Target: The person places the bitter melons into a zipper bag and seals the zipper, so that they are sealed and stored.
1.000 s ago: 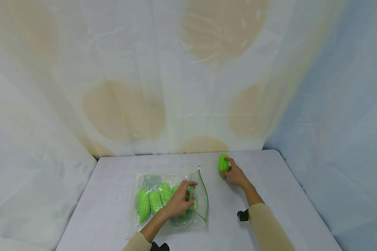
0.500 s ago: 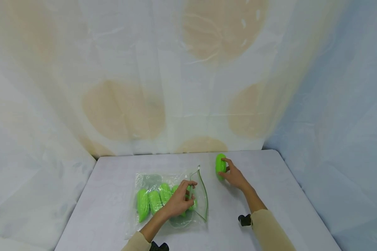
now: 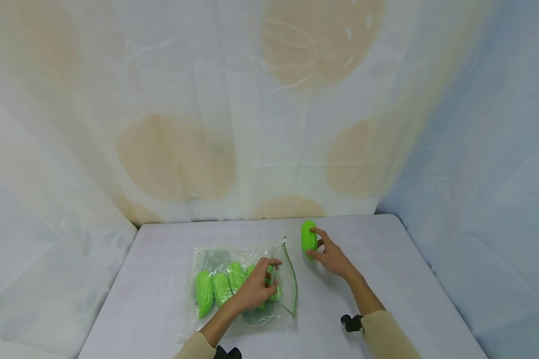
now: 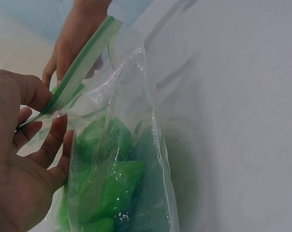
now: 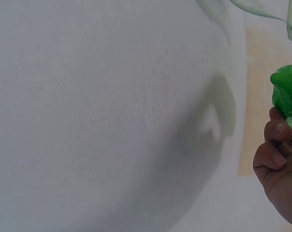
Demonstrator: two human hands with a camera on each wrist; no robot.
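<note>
My right hand (image 3: 333, 255) pinches a bright green, glossy, oblong lumpy thing (image 3: 309, 240) between thumb and fingers, above the table's far part, right of the bag. Its exact kind is not clear. In the right wrist view the same green thing (image 5: 285, 92) shows at the right edge, partly cut off. A clear zip bag (image 3: 215, 259) with a green zip edge lies at the centre-left, its mouth towards the right. Several similar green things (image 3: 204, 294) lie inside it. My left hand (image 3: 253, 289) pinches the bag's mouth edge, seen closer along the green zip strip (image 4: 83, 63).
A white-covered table (image 3: 152, 279) carries the bag. Behind it hangs a pale curtain (image 3: 251, 164) with tan round patches, and a bluish sheet (image 3: 485, 199) closes the right side. Small dark devices (image 3: 351, 323) sit at both wrists.
My right hand has moved a little to the left with the green thing, nearer the bag's mouth. The left hand and the bag have stayed nearly still.
</note>
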